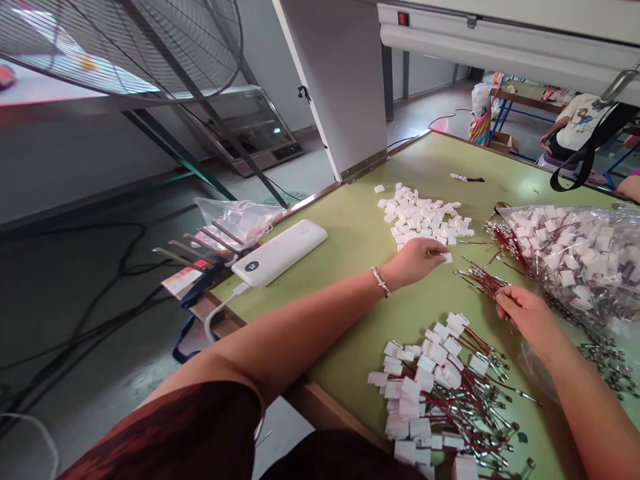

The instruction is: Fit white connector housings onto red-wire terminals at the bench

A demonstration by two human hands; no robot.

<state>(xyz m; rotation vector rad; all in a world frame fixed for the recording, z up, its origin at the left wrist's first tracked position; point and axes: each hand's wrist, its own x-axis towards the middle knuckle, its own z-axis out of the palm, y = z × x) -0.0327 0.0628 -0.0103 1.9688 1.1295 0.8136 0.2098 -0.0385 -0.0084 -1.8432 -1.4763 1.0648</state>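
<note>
White piece [447,257], pinched in the left hand [417,261] over the bench [345,233], could slip if only its edge is gripped; rightward, red wires [481,280] held by the right hand [529,317] could snag by crossing. The piece juts right, long axis unclear; the wires point left.

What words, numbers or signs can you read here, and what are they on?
No text can be read for sure.
White power bank: lit marks on its round display, too small to read.
Same power bank: a faint mark near its far end, too blurred.
Seated person's shirt: a colourful print, no readable letters.
</note>
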